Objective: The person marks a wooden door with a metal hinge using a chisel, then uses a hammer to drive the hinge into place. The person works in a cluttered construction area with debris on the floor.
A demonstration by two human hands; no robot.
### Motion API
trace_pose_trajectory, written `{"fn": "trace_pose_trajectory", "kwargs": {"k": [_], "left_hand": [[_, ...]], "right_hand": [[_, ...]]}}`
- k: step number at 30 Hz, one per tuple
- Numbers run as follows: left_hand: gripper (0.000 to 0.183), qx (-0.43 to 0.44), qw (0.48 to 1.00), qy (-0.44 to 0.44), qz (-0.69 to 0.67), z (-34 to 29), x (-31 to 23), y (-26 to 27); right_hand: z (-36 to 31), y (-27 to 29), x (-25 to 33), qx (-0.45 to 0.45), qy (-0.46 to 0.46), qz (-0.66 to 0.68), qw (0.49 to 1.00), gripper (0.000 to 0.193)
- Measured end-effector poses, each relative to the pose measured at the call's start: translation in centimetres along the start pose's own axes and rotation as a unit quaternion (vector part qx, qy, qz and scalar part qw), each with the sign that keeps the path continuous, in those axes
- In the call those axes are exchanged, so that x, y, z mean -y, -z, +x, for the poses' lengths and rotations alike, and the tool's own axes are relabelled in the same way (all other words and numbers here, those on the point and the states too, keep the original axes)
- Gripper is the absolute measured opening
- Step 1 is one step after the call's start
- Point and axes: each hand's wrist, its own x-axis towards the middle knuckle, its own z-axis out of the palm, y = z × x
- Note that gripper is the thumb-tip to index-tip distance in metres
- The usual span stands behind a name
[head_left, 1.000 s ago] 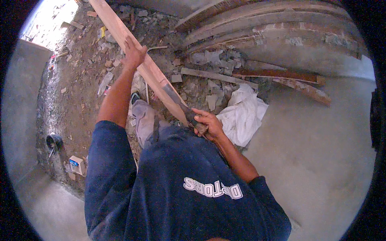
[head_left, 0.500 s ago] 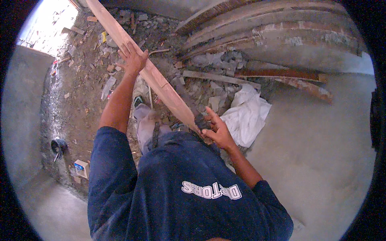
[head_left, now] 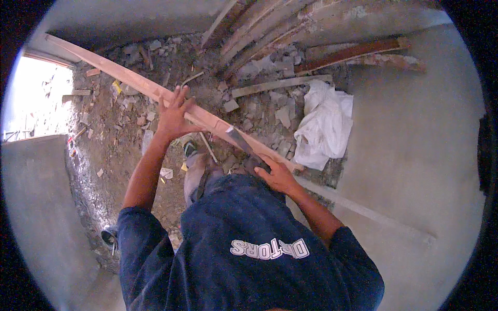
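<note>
A long, pale wooden plank (head_left: 129,73) slants across in front of me, from the far left down to beside my waist. My left hand (head_left: 174,116) spans its width, fingers spread over its face and thumb at the near edge. My right hand (head_left: 277,176) is closed round the dark handle of a tool with a flat grey metal blade (head_left: 239,139). That blade lies along the near part of the plank, by a notch-like mark; I cannot tell whether it touches. My fingers partly hide the handle, so the tool's exact kind is unclear.
Broken rubble (head_left: 140,122) covers the dirt floor around my shoe (head_left: 190,148). A white sack (head_left: 324,124) lies at right. Boards (head_left: 275,31) lean at the back, near a rusty-brown beam (head_left: 358,54). A pale strip (head_left: 373,211) crosses the smooth grey floor behind my right forearm.
The plank has swung flatter, its far end now further left. My right hand has turned, and the tool's grey blade now shows over the plank. The view has shifted too.
</note>
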Motion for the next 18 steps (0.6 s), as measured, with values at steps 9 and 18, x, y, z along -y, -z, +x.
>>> {"fn": "trace_pose_trajectory", "kwargs": {"k": [9, 18], "left_hand": [[0.125, -0.006, 0.999, -0.001, -0.054, -1.3, -3.9, -1.6], [0.123, -0.036, 0.997, 0.027, -0.07, -1.0, -5.4, -2.7]], "right_hand": [[0.4, -4.3, 1.3, -0.004, -0.075, -0.021, 0.997, 0.059], [1.0, -4.8, 1.4, 0.003, -0.092, -0.011, 0.996, 0.059]]}}
